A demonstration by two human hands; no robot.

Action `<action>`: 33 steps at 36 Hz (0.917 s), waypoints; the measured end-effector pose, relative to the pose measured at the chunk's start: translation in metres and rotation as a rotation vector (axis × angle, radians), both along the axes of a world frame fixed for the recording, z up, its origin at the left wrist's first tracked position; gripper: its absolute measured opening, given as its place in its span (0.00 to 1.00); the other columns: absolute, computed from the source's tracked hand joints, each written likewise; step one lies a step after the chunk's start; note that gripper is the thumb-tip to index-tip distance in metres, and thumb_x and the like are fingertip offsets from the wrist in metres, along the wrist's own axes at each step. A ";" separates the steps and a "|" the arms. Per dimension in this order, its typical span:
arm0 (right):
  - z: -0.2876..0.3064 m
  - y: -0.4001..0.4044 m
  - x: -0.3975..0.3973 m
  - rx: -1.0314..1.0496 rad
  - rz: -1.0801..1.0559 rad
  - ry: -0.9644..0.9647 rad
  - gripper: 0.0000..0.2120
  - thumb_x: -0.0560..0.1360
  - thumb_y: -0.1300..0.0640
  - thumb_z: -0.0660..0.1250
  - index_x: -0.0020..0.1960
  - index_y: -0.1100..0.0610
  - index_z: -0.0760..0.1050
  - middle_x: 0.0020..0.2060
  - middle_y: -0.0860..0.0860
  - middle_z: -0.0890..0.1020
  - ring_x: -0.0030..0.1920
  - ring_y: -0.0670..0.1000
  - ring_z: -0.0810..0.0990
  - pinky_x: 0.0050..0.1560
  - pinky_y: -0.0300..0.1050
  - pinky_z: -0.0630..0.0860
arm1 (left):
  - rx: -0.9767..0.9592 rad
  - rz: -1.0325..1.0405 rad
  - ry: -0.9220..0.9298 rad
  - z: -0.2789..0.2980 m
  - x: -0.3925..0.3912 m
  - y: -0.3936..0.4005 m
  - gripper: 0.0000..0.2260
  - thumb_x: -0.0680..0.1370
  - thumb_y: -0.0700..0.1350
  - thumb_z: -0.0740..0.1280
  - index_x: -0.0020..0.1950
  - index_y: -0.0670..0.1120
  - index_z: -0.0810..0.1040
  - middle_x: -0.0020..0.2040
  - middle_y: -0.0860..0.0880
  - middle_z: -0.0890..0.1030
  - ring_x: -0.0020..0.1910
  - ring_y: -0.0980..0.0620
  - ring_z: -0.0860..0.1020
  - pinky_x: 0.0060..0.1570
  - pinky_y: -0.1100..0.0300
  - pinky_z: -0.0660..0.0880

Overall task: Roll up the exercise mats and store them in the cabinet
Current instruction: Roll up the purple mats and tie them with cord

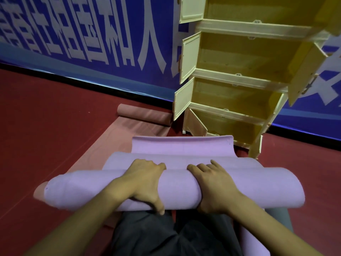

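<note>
A purple exercise mat (180, 187) lies across my knees, mostly wound into a thick roll, with its free end (182, 147) still flat toward the cabinet. My left hand (145, 183) grips the roll left of centre, fingers over the top and thumb under the near side. My right hand (215, 187) grips it right of centre the same way. A pink mat (129, 133) lies on the floor beneath and beyond, its far end curled into a small roll (144, 115). The cream cabinet (238, 78) stands ahead on the right with its doors open.
The floor (46, 117) is dark red. A blue banner (92, 43) with large white characters lines the wall behind. The cabinet's open doors (184, 100) stick out to the left over the pink roll. A grey shape (276, 217) lies under the roll's right end.
</note>
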State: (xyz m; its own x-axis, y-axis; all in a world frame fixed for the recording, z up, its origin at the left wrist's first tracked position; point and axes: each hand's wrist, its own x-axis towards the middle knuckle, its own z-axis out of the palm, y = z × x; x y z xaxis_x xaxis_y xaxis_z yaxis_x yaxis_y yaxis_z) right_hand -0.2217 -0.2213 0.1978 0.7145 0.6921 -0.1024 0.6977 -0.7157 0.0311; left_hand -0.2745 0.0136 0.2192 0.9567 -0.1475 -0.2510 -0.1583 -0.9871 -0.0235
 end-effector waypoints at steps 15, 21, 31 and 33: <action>-0.002 0.005 0.011 0.056 -0.057 0.032 0.53 0.62 0.21 0.60 0.79 0.48 0.58 0.70 0.46 0.72 0.69 0.53 0.71 0.77 0.57 0.58 | -0.299 0.115 0.399 0.003 0.054 0.027 0.37 0.48 0.68 0.81 0.53 0.59 0.78 0.49 0.62 0.82 0.48 0.56 0.81 0.51 0.53 0.80; -0.022 0.004 0.019 0.223 -0.210 -0.097 0.42 0.75 0.24 0.44 0.75 0.52 0.69 0.68 0.50 0.76 0.68 0.57 0.72 0.75 0.59 0.60 | -0.496 0.177 0.416 0.000 0.090 0.043 0.30 0.54 0.62 0.83 0.52 0.56 0.82 0.50 0.61 0.83 0.49 0.58 0.82 0.54 0.52 0.81; -0.043 0.007 0.012 0.329 -0.355 -0.189 0.35 0.81 0.34 0.49 0.77 0.56 0.67 0.75 0.57 0.70 0.76 0.62 0.64 0.78 0.61 0.54 | -0.601 0.293 0.228 -0.003 0.103 0.054 0.36 0.49 0.70 0.80 0.53 0.58 0.80 0.53 0.58 0.82 0.54 0.54 0.80 0.60 0.47 0.77; -0.041 0.009 0.017 0.332 -0.359 -0.183 0.35 0.81 0.34 0.49 0.77 0.56 0.67 0.74 0.57 0.71 0.76 0.62 0.65 0.78 0.61 0.55 | -0.530 0.294 0.205 0.004 0.101 0.053 0.36 0.51 0.72 0.76 0.55 0.59 0.78 0.53 0.60 0.80 0.54 0.55 0.79 0.61 0.48 0.75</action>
State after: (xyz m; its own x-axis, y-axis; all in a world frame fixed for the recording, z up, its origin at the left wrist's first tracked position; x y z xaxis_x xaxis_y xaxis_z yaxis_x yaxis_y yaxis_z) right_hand -0.2052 -0.2124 0.1564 0.8985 0.3741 0.2298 0.4109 -0.9009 -0.1400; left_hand -0.1735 0.0670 0.2236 0.9165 -0.0406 -0.3980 0.1712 -0.8593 0.4820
